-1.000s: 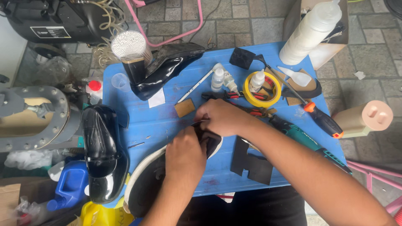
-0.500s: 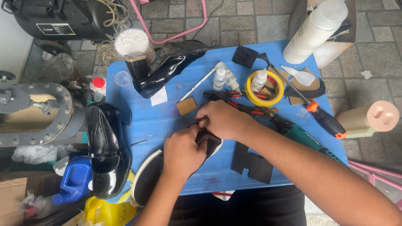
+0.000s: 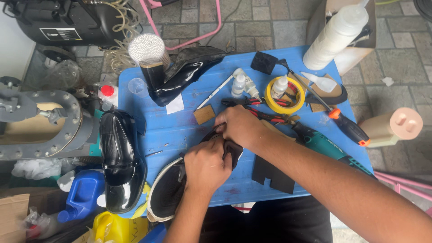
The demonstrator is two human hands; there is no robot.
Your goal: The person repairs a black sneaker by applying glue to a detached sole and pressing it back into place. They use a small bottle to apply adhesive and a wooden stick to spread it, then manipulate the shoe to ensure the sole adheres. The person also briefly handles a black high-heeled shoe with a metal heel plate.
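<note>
Both hands work on a white-edged shoe (image 3: 167,193) lying sole-up at the front edge of the blue tabletop (image 3: 189,121). The left hand (image 3: 206,165) has its grip clenched on the shoe's dark sole; the right hand (image 3: 239,126) pinches the sole's tip. A black shoe (image 3: 118,157) lies along the left edge.

A: Where does the view sit?
B: One head camera, looking steeply down from close above the blue table (image 3: 180,130).
A: Facing?
B: Toward twelve o'clock; the person's forearms enter from six and four.
</note>
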